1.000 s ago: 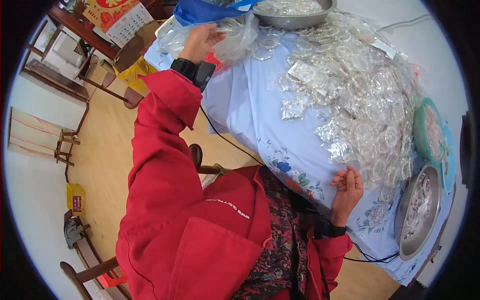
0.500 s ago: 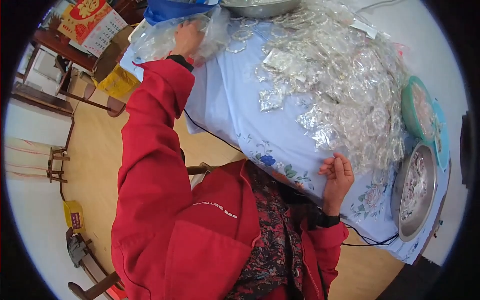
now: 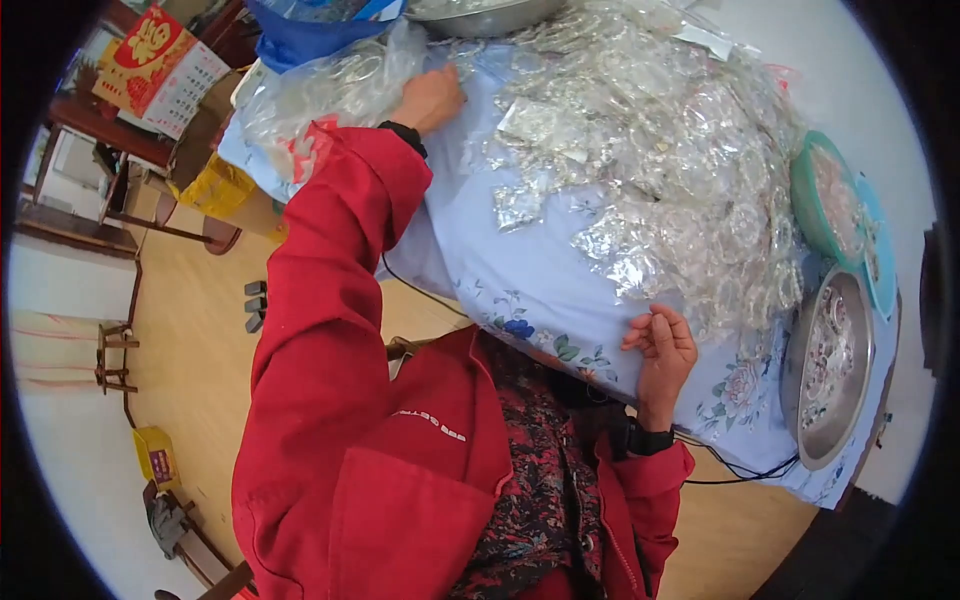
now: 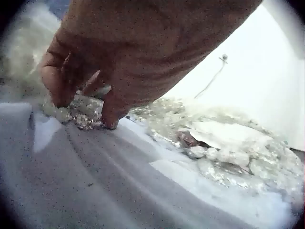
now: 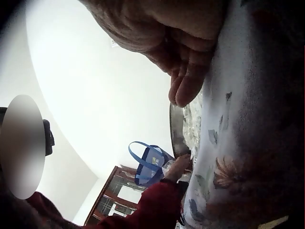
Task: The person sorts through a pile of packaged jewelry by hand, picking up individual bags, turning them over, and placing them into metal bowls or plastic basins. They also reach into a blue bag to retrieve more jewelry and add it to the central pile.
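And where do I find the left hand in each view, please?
Head: left hand, upper part, left of centre, beside the clear plastic bag.
Left wrist: large, across the top, fingers pointing down.
Right wrist: small, below centre, beyond the red sleeve.
Shared landmark: the tablecloth.

The cloth [image 3: 450,235] is pale blue, printed with dark blue and pinkish flowers [image 3: 737,393] and green leaves [image 3: 567,350]. Clear packets [image 3: 650,150] shine silvery white over it. The jacket [image 3: 410,510] is plain red with white lettering [image 3: 435,425]; the shirt [image 3: 530,470], black with a red floral pattern. One bowl [image 3: 806,200] is green, the plate [image 3: 887,275] light blue, the basin [image 3: 825,440] silver-grey. The bag [image 3: 300,42] is deep blue, the wristbands [image 3: 652,441] black, the calendar [image 3: 160,60] red, gold and white, the floor [image 3: 190,350] yellowish tan.
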